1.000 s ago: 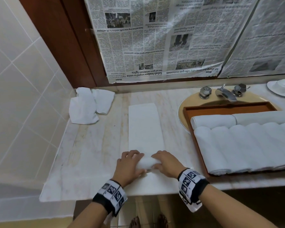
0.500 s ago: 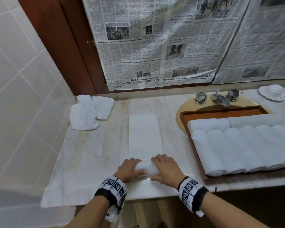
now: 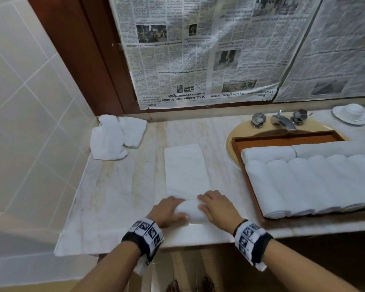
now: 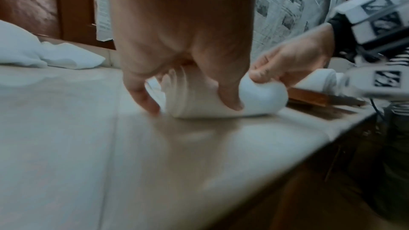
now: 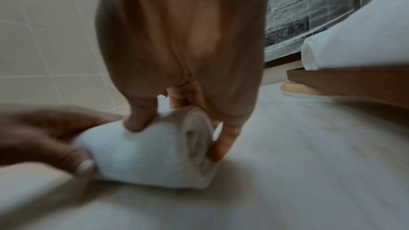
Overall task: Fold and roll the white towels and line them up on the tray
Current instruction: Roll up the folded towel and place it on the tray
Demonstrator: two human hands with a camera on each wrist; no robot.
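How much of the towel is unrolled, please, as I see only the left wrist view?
Observer: In the head view most of the towel lies flat; only its near end is rolled.
Operator: Is there room on the tray?
Observer: The tray holds a row of rolled towels with two more crosswise behind; bare wood shows only at the back.
Operator: How is the roll's right end?
Observer: The right wrist view shows its spiral end, with the right hand setting its fingers against it.
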